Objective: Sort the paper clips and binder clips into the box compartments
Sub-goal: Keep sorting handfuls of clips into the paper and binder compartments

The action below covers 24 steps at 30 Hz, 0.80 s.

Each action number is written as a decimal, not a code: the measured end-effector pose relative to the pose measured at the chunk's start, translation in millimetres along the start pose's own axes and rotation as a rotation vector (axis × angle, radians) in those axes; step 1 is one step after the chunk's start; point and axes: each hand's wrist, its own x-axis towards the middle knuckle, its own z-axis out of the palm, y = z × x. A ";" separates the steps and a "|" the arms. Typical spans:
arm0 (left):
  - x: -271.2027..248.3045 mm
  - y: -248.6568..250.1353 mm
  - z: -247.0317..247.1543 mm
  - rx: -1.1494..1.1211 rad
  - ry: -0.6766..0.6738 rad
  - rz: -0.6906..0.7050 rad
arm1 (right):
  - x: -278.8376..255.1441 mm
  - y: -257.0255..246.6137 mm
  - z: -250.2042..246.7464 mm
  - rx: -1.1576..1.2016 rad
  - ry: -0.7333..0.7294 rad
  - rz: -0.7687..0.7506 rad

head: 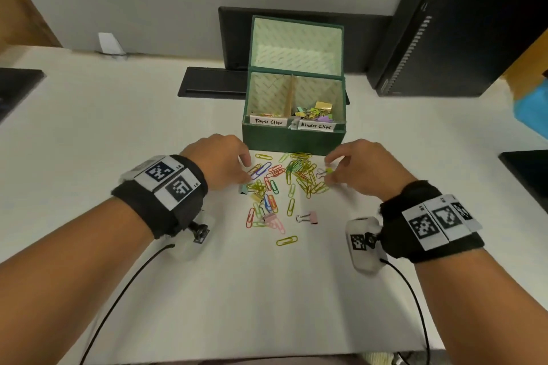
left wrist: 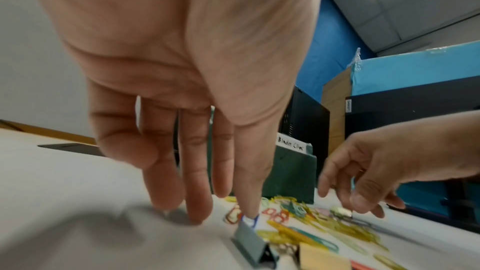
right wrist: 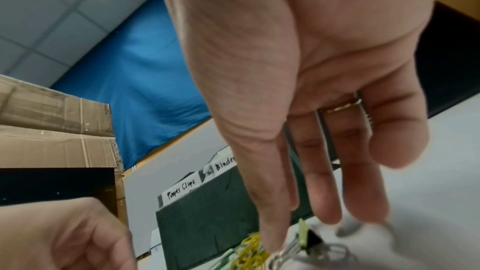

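An open green box [head: 293, 142] stands upright with a left "Paper Clips" compartment [head: 267, 107] and a right "Binder Clips" compartment [head: 317, 111], both partly filled. Coloured paper clips [head: 299, 172] lie scattered in front of it. My left hand [head: 248, 170] hovers at the pile's left side, fingers fairly straight, its thumb tip pressing a blue paper clip [left wrist: 250, 220]. A teal binder clip [left wrist: 249, 239] lies just below it. My right hand [head: 327, 172] pinches a small yellow-green binder clip [right wrist: 302, 235] at the pile's right edge. Two pink binder clips [head: 310, 218] lie nearer me.
Behind the box are a black tray [head: 213, 83] and a black panel; a dark tower [head: 444, 24] stands at the back right. Dark objects sit at the left edge [head: 17, 83] and right edge [head: 527, 169] of the table. Wrist-camera cables trail toward me.
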 end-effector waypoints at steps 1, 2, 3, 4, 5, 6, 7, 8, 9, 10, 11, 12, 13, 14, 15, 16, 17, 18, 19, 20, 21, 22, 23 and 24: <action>0.6 2.2 0.9 0.011 -0.012 0.011 | 1.4 -1.4 1.4 -0.020 -0.021 -0.012; 0.6 4.1 1.3 0.024 -0.025 0.023 | 2.4 -3.2 2.3 -0.047 -0.030 -0.022; 0.2 5.4 1.3 0.038 -0.041 0.033 | 3.6 -4.4 2.9 -0.066 -0.035 -0.025; -0.6 6.7 1.2 0.053 -0.061 0.044 | 4.8 -4.6 3.2 -0.069 -0.038 -0.029; -1.3 7.3 1.4 0.070 -0.079 0.055 | 5.5 -4.4 3.4 -0.068 -0.040 -0.032; -2.1 7.5 1.9 0.083 -0.093 0.068 | 6.1 -3.8 3.6 -0.067 -0.042 -0.035; -2.8 7.1 2.7 0.087 -0.102 0.079 | 5.7 -3.4 3.4 -0.067 -0.042 -0.037; -3.2 6.4 3.7 0.078 -0.104 0.091 | 5.4 -2.9 2.9 -0.068 -0.042 -0.039; -3.5 5.1 4.5 0.062 -0.101 0.101 | 4.2 -3.0 1.1 -0.070 -0.039 -0.045; -3.7 3.9 4.9 0.048 -0.093 0.110 | 2.0 -4.1 -2.3 -0.070 -0.033 -0.056; -4.1 2.4 5.1 0.039 -0.086 0.119 | -0.5 -6.3 -7.1 -0.061 -0.025 -0.072; -4.2 1.0 5.3 0.032 -0.081 0.128 | -3.0 -8.9 -13.3 -0.038 -0.011 -0.093; -4.2 -0.2 5.3 0.024 -0.076 0.136 | -5.3 -12.2 -20.6 -0.002 0.007 -0.114; -4.2 -1.1 5.0 0.014 -0.068 0.142 | -7.3 -16.4 -28.6 0.038 0.034 -0.133; -4.4 -1.6 4.4 0.001 -0.058 0.153 | -9.0 -21.8 -36.7 0.077 0.081 -0.151; -4.9 -1.5 3.1 -0.018 -0.045 0.166 | -9.4 -27.2 -43.6 0.119 0.152 -0.167; -5.6 -0.9 1.0 -0.043 -0.026 0.181 | -8.3 -31.9 -49.5 0.166 0.240 -0.183; -6.2 0.5 -1.8 -0.074 -0.002 0.196 | -5.8 -36.5 -54.4 0.211 0.334 -0.203; -7.2 2.2 -5.3 -0.106 0.026 0.211 | -1.7 -40.2 -57.8 0.244 0.423 -0.222; -8.0 5.1 -9.6 -0.143 0.056 0.228 | 3.2 -43.2 -60.1 0.262 0.488 -0.231; -8.9 8.1 -14.4 -0.182 0.088 0.244 | 9.3 -44.7 -61.1 0.262 0.514 -0.222; -9.5 11.9 -19.6 -0.223 0.117 0.255 | 15.8 -44.4 -60.7 0.230 0.489 -0.196; -9.9 15.7 -24.8 -0.264 0.141 0.260 | 20.8 -43.0 -58.7 0.172 0.419 -0.158; -9.5 19.7 -29.8 -0.302 0.161 0.263 | 23.6 -40.3 -55.1 0.119 0.334 -0.118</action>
